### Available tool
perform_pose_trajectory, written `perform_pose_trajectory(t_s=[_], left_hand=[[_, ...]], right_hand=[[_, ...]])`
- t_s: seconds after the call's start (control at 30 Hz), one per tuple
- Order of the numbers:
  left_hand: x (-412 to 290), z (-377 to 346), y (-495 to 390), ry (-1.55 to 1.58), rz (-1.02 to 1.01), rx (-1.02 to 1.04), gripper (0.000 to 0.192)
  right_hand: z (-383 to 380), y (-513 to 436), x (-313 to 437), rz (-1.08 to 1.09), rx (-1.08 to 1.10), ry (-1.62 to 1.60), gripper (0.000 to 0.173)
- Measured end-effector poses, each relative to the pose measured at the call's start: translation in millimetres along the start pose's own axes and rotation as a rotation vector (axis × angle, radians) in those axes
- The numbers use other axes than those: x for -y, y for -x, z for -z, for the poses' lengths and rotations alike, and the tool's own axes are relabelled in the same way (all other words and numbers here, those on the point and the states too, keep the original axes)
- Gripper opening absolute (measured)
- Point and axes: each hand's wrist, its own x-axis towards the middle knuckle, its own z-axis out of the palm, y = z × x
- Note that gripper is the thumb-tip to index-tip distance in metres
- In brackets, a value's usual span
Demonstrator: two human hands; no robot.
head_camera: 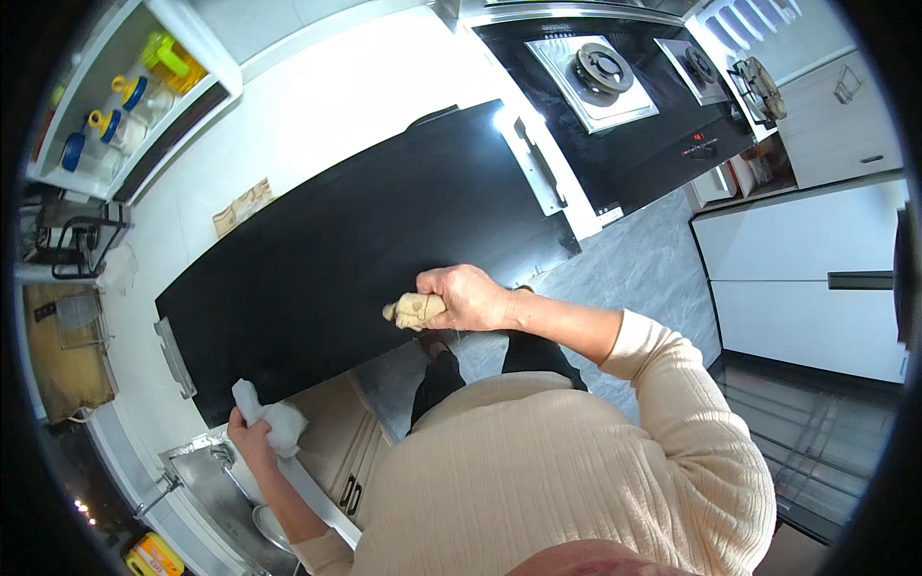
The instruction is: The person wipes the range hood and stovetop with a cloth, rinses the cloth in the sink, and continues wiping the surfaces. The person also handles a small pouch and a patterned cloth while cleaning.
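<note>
A large dark glossy panel (346, 245) with metal brackets at both short ends lies over the white countertop and sticks out past its front edge. My right hand (472, 299) is closed around a bunched tan cloth (419, 311) above the panel's front part. Down at the left, my left hand (252, 439) grips a crumpled white cloth or tissue (282, 425) by the panel's near left corner. A metal bracket (175, 358) runs along the panel's left end, and another bracket (536, 165) is at its right end, beside the stove.
A gas cooktop (648, 151) adjoins the panel on the right. At lower left is a steel sink (216, 489). A white shelf (173, 129) holds several bottles and jars. A patterned piece (243, 207) lies behind the panel. A cutting board (65, 374) stands at far left.
</note>
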Motion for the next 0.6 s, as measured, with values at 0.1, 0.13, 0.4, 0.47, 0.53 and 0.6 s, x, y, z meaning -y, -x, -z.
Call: perform_pose_trajectory(t_s=[0.1, 0.13, 0.4, 0.47, 0.53, 0.6], left_hand=[[-84, -36, 39, 0.623, 0.075, 0.007, 0.045], [-109, -56, 44, 0.646, 0.062, 0.001, 0.047], [-232, -214, 49, 0.6, -0.111, 0.301, 0.038], [-270, -249, 46, 0.563, -0.133, 0.298, 0.038], [-309, -279, 41, 0.583, -0.147, 0.308, 0.037], [-333, -300, 33, 0.614, -0.173, 0.326, 0.034]], right_hand=[[42, 7, -13, -0.171, -0.003, -0.281, 0.031], [56, 12, -26, -0.199, -0.04, -0.333, 0.03], [184, 75, -145, -0.329, -0.204, -0.694, 0.023], [221, 94, -170, -0.382, -0.236, -0.792, 0.021], [251, 109, -189, -0.414, -0.284, -0.922, 0.022], [268, 114, -205, -0.403, -0.26, -0.963, 0.025]])
